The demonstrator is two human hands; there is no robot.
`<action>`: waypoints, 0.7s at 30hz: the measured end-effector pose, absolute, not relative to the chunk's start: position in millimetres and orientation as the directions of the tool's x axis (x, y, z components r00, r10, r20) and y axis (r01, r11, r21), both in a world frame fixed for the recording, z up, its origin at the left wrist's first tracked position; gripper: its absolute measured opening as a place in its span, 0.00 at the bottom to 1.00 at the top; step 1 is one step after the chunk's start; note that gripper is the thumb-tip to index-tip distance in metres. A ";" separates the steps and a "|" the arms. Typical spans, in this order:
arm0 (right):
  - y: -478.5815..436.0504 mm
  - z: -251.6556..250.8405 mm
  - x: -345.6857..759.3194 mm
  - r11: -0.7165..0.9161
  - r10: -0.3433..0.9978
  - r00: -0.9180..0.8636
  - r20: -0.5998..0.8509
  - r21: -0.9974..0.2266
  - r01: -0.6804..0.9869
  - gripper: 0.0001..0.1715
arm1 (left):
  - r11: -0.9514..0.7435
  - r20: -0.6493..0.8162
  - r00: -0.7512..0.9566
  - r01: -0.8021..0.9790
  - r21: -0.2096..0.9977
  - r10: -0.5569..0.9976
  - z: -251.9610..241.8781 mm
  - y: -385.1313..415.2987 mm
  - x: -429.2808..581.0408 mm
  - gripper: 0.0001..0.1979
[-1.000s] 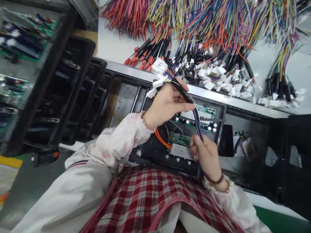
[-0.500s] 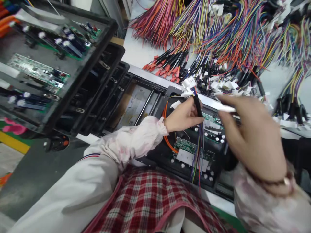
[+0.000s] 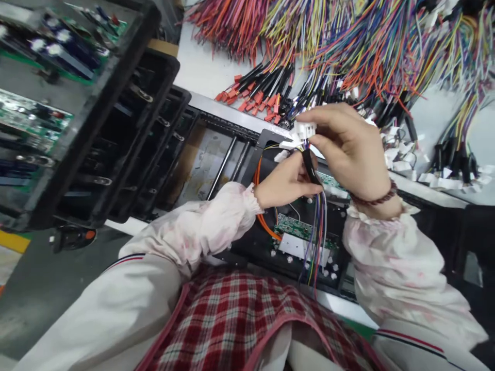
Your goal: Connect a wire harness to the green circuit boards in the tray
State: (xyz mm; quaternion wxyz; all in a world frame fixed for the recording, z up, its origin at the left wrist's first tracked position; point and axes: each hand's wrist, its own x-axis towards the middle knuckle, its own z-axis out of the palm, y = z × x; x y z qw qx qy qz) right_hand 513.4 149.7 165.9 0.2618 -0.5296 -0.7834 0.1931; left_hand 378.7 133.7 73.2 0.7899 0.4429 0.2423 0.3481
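Note:
My left hand [image 3: 288, 181] grips a black-sleeved wire bundle [image 3: 309, 167] between thumb and fingers. Below that grip, loose purple, blue, orange and white wires [image 3: 317, 242] hang down over a black panel [image 3: 251, 252]. My right hand [image 3: 350, 144] pinches a white multi-pin connector [image 3: 304, 130] at the bundle's upper end with its fingertips. An orange cable [image 3: 263, 221] curves across the panel beside a green circuit board [image 3: 294, 226].
Dense bundles of coloured wires [image 3: 348, 51] with red and black terminals [image 3: 255, 93] lie beyond a metal rail [image 3: 228, 116]. Black trays [image 3: 127, 123] holding circuit boards [image 3: 31, 118] stand at the left. A plaid apron [image 3: 232, 319] covers my lap.
My right hand has let go of the lower wires, swung up and now pinches the white connector. The left hand still grips the bundle. The view has turned slightly.

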 end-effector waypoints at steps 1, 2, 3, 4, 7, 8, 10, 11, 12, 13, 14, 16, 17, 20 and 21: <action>148.4 166.1 515.0 0.368 0.929 -0.303 0.211 -0.583 0.724 0.15 | 0.370 -0.087 0.636 -0.328 0.869 0.767 74.9 133.8 377.7 0.22; 146.2 165.3 518.8 0.371 0.929 -0.300 0.219 -0.595 0.713 0.17 | 0.366 -0.097 0.628 -0.316 0.875 0.772 76.6 134.4 376.3 0.22; 142.3 163.4 525.1 0.365 0.931 -0.287 0.226 -0.614 0.700 0.20 | 0.357 -0.099 0.621 -0.306 0.882 0.778 78.2 135.4 374.8 0.22; 136.0 160.2 533.4 0.348 0.938 -0.262 0.229 -0.632 0.692 0.23 | 0.349 -0.097 0.616 -0.304 0.886 0.782 79.5 136.6 373.2 0.21; 103.2 143.6 563.8 0.212 0.972 -0.108 0.209 -0.582 0.785 0.26 | 0.355 -0.105 0.591 -0.325 0.877 0.800 80.2 140.9 370.0 0.21; 89.4 136.3 572.7 0.155 0.979 -0.065 0.193 -0.500 0.852 0.23 | 0.363 -0.117 0.575 -0.334 0.870 0.810 79.5 142.1 369.7 0.21; 62.8 121.2 584.3 0.128 0.986 -0.075 0.151 -0.383 0.915 0.16 | 0.362 -0.135 0.537 -0.345 0.866 0.833 77.4 143.9 370.2 0.23; 51.6 114.3 586.7 0.135 0.987 -0.094 0.133 -0.350 0.927 0.15 | 0.349 -0.135 0.511 -0.352 0.868 0.849 76.3 144.4 370.6 0.24; 42.7 108.6 587.3 0.152 0.985 -0.116 0.125 -0.335 0.930 0.13 | 0.329 -0.128 0.479 -0.363 0.872 0.868 75.3 144.5 371.0 0.26; 36.2 104.3 586.8 0.167 0.983 -0.133 0.124 -0.327 0.930 0.12 | 0.301 -0.116 0.441 -0.378 0.875 0.890 74.6 144.3 371.0 0.27; 32.2 101.9 585.8 0.178 0.981 -0.143 0.130 -0.322 0.930 0.11 | 0.272 -0.099 0.406 -0.392 0.879 0.908 74.3 143.9 370.8 0.27; 30.3 102.6 584.6 0.194 0.979 -0.160 0.128 -0.329 0.924 0.10 | 0.211 -0.059 0.354 -0.411 0.887 0.933 74.7 142.7 369.3 0.27; 31.6 105.5 584.5 0.202 0.978 -0.172 0.115 -0.349 0.915 0.09 | 0.186 -0.040 0.337 -0.412 0.892 0.941 75.4 142.1 368.3 0.26; 41.6 118.8 581.2 0.178 0.983 -0.141 0.117 -0.428 0.886 0.09 | 0.158 -0.027 0.324 -0.386 0.909 0.946 77.9 141.0 365.6 0.22; 46.5 123.1 577.8 0.158 0.985 -0.109 0.134 -0.444 0.882 0.09 | 0.165 -0.033 0.327 -0.384 0.909 0.944 78.5 141.1 365.1 0.21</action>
